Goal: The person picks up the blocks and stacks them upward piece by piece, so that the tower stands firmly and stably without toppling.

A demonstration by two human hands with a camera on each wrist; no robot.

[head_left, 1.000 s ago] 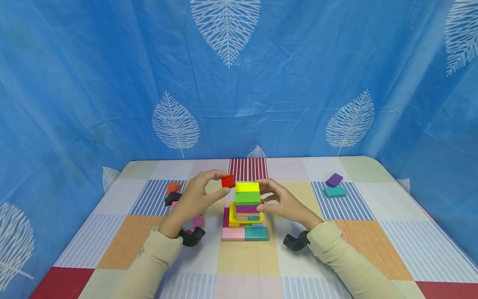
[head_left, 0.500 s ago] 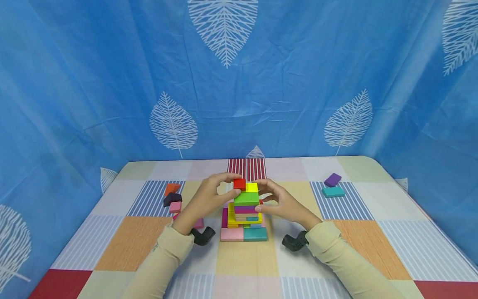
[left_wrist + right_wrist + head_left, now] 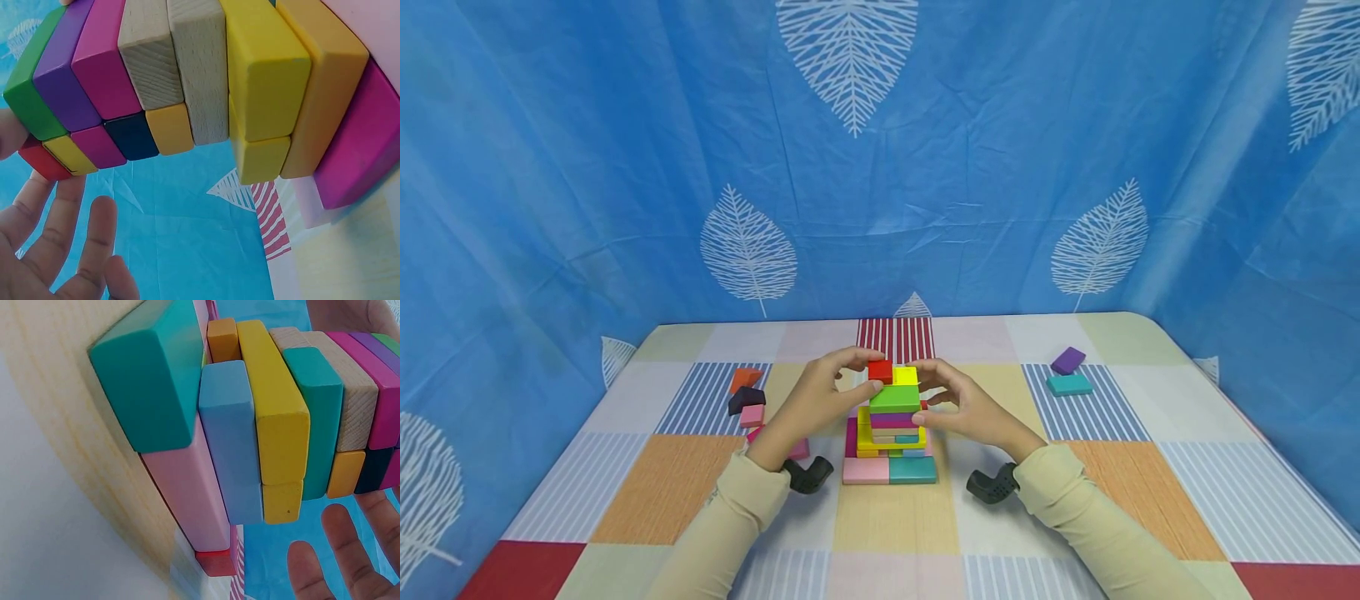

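A tower of coloured wooden blocks (image 3: 893, 398) stands at mid-table in the head view. On its top, at the left, lies a red block (image 3: 880, 372) beside a yellow one (image 3: 906, 376). My left hand (image 3: 823, 397) pinches that red block between thumb and fingers. In the left wrist view the red block (image 3: 42, 156) meets the green block (image 3: 37, 81), with fingers (image 3: 70, 200) behind it. My right hand (image 3: 967, 408) holds the tower's upper right side, thumb in front and fingers behind. Fingers (image 3: 350, 550) reach behind the tower in the right wrist view.
Left of the tower lie an orange block (image 3: 744, 380), a black block (image 3: 747, 400) and several pink ones (image 3: 752, 416), partly behind the left forearm. Purple (image 3: 1068, 360) and teal (image 3: 1070, 385) blocks lie at the far right. A blue curtain (image 3: 880, 208) hangs behind the table.
My left hand has moved right with the red block and set it on the tower's top, still pinching it. Between half a second ago and now little changes. My right hand stays at the tower.
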